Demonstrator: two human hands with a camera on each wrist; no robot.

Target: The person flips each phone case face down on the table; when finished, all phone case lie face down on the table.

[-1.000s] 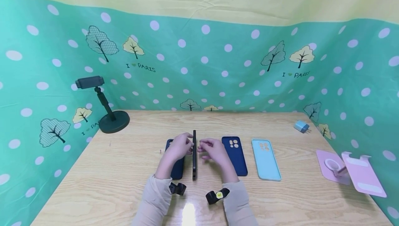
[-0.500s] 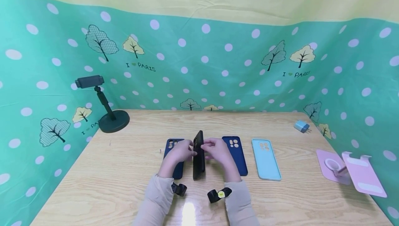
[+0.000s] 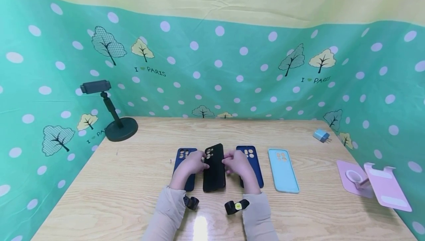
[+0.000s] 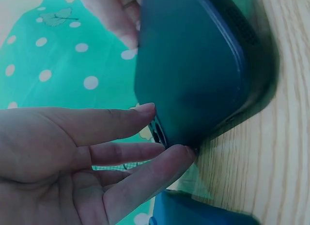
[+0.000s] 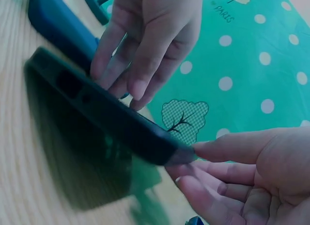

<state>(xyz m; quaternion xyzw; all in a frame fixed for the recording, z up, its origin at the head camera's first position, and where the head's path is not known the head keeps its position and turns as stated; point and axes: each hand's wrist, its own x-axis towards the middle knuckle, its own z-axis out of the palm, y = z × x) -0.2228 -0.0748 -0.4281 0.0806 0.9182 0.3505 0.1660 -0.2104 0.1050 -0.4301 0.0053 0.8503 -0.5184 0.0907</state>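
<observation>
A black phone case (image 3: 214, 169) with camera cutouts at its upper left is held between both hands, back facing up and tilted over the table. My left hand (image 3: 194, 162) pinches its left long edge; in the left wrist view the thumb and fingers of this hand (image 4: 92, 162) meet at that edge. Along the opposite edge, my right hand (image 3: 236, 162) pinches the case, and the right wrist view has the thumb and fingers (image 5: 208, 186) at a corner. That view also shows the case's thin end (image 5: 97, 99) with a port opening, raised at one side over its shadow.
A dark blue phone case (image 3: 190, 182) lies partly under the left hand, another navy case (image 3: 255, 171) beside the right. Farther right are a light blue case (image 3: 283, 171), a blue charger plug (image 3: 321, 135) and a pink stand (image 3: 386, 185). A black stand (image 3: 121, 130) is back left.
The black case stood edge-on between the hands and has turned, lowering so its back faces up. Both hands have closed onto its edges, the right shifting slightly rightward.
</observation>
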